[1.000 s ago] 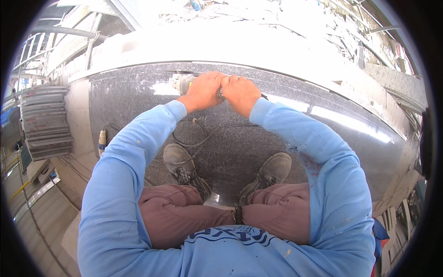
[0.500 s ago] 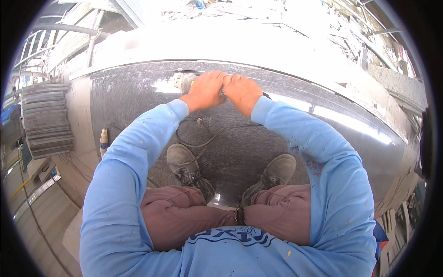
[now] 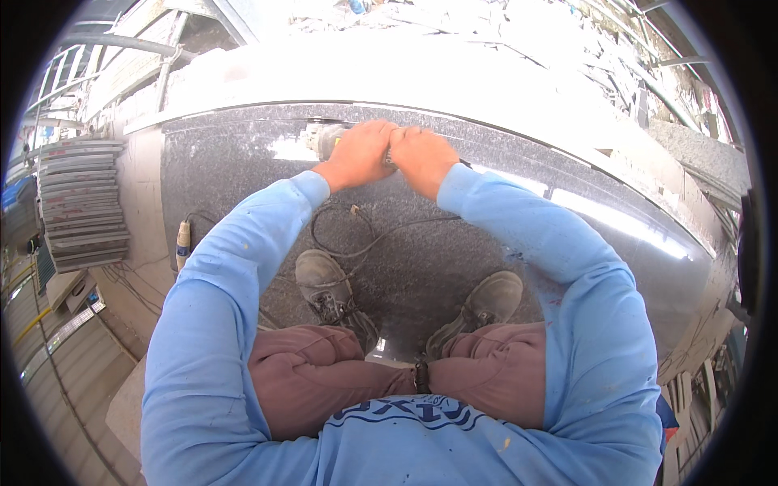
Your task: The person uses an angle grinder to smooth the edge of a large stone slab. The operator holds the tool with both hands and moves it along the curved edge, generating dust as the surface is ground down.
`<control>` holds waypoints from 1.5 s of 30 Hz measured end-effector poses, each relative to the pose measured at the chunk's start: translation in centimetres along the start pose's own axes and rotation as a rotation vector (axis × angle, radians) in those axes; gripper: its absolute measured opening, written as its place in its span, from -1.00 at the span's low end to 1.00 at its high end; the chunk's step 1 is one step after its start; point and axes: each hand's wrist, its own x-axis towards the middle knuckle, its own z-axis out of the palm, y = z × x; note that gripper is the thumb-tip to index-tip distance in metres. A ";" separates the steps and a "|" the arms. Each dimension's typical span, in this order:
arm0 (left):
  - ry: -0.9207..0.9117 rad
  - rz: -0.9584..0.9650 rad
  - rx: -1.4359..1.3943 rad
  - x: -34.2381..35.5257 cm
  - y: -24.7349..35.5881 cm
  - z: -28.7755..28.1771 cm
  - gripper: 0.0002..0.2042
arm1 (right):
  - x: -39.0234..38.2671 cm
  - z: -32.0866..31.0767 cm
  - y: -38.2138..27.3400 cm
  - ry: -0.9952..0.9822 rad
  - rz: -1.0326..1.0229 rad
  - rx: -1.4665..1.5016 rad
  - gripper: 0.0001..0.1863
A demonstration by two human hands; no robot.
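Note:
I squat on a large dark polished stone slab (image 3: 454, 275) in blue sleeves. My left hand (image 3: 361, 154) and my right hand (image 3: 421, 158) are clasped side by side around a handheld power tool (image 3: 322, 139), whose grey head sticks out to the left of my left hand near the slab's far edge. The tool's body is hidden under both hands. A black cable (image 3: 356, 235) loops across the slab below my hands, toward my boots (image 3: 324, 287).
A stack of grey stone tiles (image 3: 81, 202) stands at the left. A yellow plug (image 3: 184, 239) lies by the slab's left edge. Pale rubble and stone pieces (image 3: 519, 40) fill the far side. A wooden frame (image 3: 697, 356) runs along the right edge.
Both hands with the tool have shifted slightly along the slab's far edge; my boots have barely moved.

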 end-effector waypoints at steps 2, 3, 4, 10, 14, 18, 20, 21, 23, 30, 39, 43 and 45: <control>-0.008 0.021 -0.008 0.3 1.0 0.1 -0.48 | -1.2 -0.3 0.7 0.013 -0.040 -0.039 -0.62; -0.011 0.032 -0.011 0.5 1.5 0.0 -0.48 | -1.6 -0.6 0.9 0.022 -0.061 -0.059 -0.62; -0.015 0.024 -0.006 0.7 2.0 0.1 -0.49 | -1.9 -0.9 1.0 -0.004 -0.057 -0.070 -0.62; 0.019 0.040 -0.026 0.8 2.1 0.6 -0.50 | -2.4 -1.2 1.3 0.013 -0.075 -0.076 -0.64; -0.004 0.015 -0.016 0.7 1.5 0.5 -0.50 | -1.4 -0.3 1.4 0.029 -0.087 -0.017 -0.65; -0.037 -0.006 0.002 0.7 0.5 0.8 -0.50 | -0.3 1.2 1.4 0.022 -0.096 -0.049 -0.61; -0.043 -0.002 -0.015 0.8 0.7 0.2 -0.50 | 0.5 2.2 1.4 -0.011 -0.046 -0.048 -0.61; -0.048 -0.003 -0.020 0.7 0.6 -0.1 -0.50 | 0.7 2.0 1.0 -0.025 -0.025 -0.044 -0.61; -0.046 -0.027 -0.012 0.4 0.1 -0.1 -0.50 | 1.0 1.3 0.7 -0.030 -0.048 -0.013 -0.59; -0.021 0.029 -0.003 0.6 0.7 0.1 -0.51 | -0.6 -1.1 0.8 -0.075 -0.044 -0.016 -0.57; -0.046 0.020 0.027 1.2 2.4 0.7 -0.47 | -2.6 -1.3 1.6 0.006 -0.032 -0.018 -0.62; -0.038 0.018 -0.009 0.8 1.0 0.7 -0.47 | -0.9 0.4 1.3 -0.015 -0.076 -0.054 -0.60; -0.052 -0.005 -0.017 0.7 0.5 0.6 -0.47 | -0.1 1.1 1.3 -0.003 -0.101 -0.054 -0.61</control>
